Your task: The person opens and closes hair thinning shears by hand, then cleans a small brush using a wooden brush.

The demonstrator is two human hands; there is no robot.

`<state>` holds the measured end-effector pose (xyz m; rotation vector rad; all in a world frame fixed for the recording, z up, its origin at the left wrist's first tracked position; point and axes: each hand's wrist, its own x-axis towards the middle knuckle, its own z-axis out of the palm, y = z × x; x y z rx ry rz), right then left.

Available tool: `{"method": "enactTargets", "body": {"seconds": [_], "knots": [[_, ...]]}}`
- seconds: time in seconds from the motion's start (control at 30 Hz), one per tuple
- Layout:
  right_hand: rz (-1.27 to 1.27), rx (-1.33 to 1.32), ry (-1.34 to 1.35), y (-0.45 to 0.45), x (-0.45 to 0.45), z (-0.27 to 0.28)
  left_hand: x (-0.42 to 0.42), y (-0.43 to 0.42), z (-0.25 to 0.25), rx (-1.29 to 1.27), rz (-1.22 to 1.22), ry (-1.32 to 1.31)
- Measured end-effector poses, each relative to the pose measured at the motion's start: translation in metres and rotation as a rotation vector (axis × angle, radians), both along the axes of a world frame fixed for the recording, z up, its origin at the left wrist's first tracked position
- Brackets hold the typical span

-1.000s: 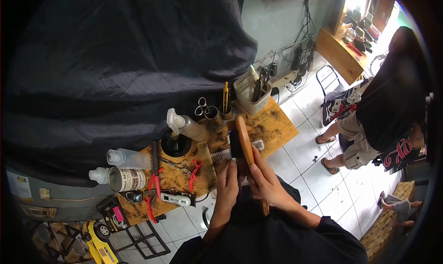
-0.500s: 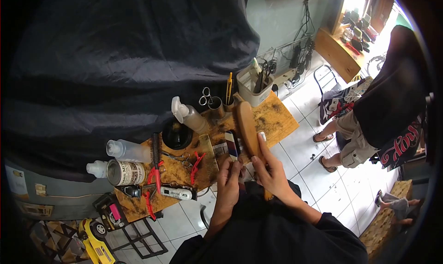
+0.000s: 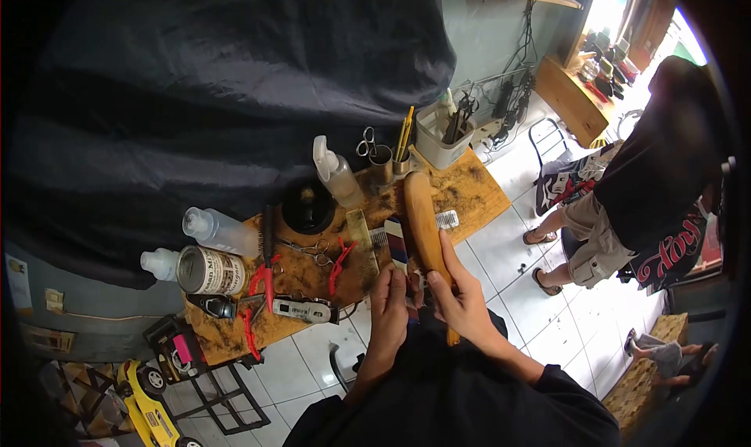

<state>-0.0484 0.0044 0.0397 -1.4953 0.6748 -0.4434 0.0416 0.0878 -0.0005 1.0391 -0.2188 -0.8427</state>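
My right hand [image 3: 467, 302] is closed round the handle of a long wooden-backed brush [image 3: 425, 216], whose head points away from me over the table. In my left hand [image 3: 386, 306], just beside it, is a narrow object striped dark blue, white and maroon [image 3: 397, 244]; its lower part is hidden by my fingers, so its kind is unclear. Left of that hand, a flat comb [image 3: 361, 251] and a red hair clip [image 3: 341, 267] lie on the wooden table [image 3: 477, 189]. A white-and-grey hair clipper [image 3: 303, 310] rests near the front edge.
Spray bottles [image 3: 336, 177], a tin [image 3: 211, 271], a black bowl [image 3: 307, 208], scissors [image 3: 317, 251] and a round brush [image 3: 268, 236] crowd the table. A white basket [image 3: 443, 146] of tools stands at its back. Another person [image 3: 641, 189] stands to the right.
The view has shifted slightly. The wooden brush has moved a little, and a white comb on the table now shows beside it. Both hands keep their hold.
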Motion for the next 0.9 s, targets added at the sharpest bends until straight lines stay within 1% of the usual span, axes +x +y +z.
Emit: {"method": "enactTargets", "body": {"seconds": [0.07, 0.13, 0.27, 0.33, 0.37, 0.4, 0.43, 0.5, 0.53, 0.57, 0.6, 0.67, 0.73, 0.77, 0.8, 0.83, 0.87, 0.9], "knots": [[0.034, -0.025, -0.017, 0.007, -0.001, -0.006, -0.004, 0.003, -0.002, -0.018, 0.02, -0.029], [0.064, -0.049, -0.039, 0.014, -0.002, -0.008, -0.006, 0.008, -0.004, 0.091, 0.031, -0.176], [0.027, -0.104, -0.074, 0.029, -0.004, 0.004, -0.002, 0.023, -0.001, 0.066, -0.078, -0.168], [0.01, -0.127, -0.078, 0.035, -0.005, -0.001, -0.006, 0.028, 0.0, -0.001, -0.072, 0.135], [-0.027, -0.216, -0.115, 0.038, -0.004, -0.016, -0.007, 0.029, 0.001, -0.004, -0.081, 0.139], [-0.062, -0.305, -0.15, 0.04, -0.005, -0.025, -0.009, 0.031, 0.003, -0.015, -0.065, 0.211], [-0.067, -0.309, -0.144, 0.039, -0.007, -0.028, -0.01, 0.032, 0.004, -0.026, -0.047, 0.285], [-0.177, -0.289, 0.031, 0.031, -0.011, -0.028, -0.012, 0.034, 0.003, -0.048, -0.037, 0.283], [-0.245, -0.098, 0.046, 0.03, -0.01, -0.021, -0.012, 0.035, 0.004, -0.066, -0.044, 0.263], [-0.293, -0.038, 0.005, 0.028, -0.009, -0.016, -0.011, 0.036, 0.005, -0.084, -0.047, 0.239], [-0.276, -0.011, -0.004, 0.027, -0.011, -0.008, -0.009, 0.034, 0.006, -0.086, -0.034, 0.233], [-0.249, 0.027, -0.014, 0.027, -0.014, -0.006, -0.009, 0.028, 0.007, 0.029, 0.054, 0.228], [-0.054, -0.301, -0.036, 0.027, -0.016, -0.017, -0.012, 0.022, -0.004, 0.059, 0.087, 0.18], [-0.051, -0.297, -0.041, 0.026, -0.013, -0.021, -0.012, 0.019, -0.007, 0.082, 0.114, 0.135], [-0.007, -0.403, -0.12, 0.027, -0.007, -0.024, -0.014, 0.018, 0.004, 0.113, 0.103, 0.111], [0.039, -0.509, -0.2, 0.026, -0.003, -0.024, -0.013, 0.017, 0.003, 0.117, 0.109, 0.106], [0.046, -0.436, -0.155, 0.021, -0.004, -0.016, -0.014, 0.015, 0.001, 0.11, 0.103, 0.098], [0.05, -0.434, -0.165, 0.012, -0.002, -0.017, -0.014, 0.012, 0.0, 0.102, 0.095, 0.088]]}}
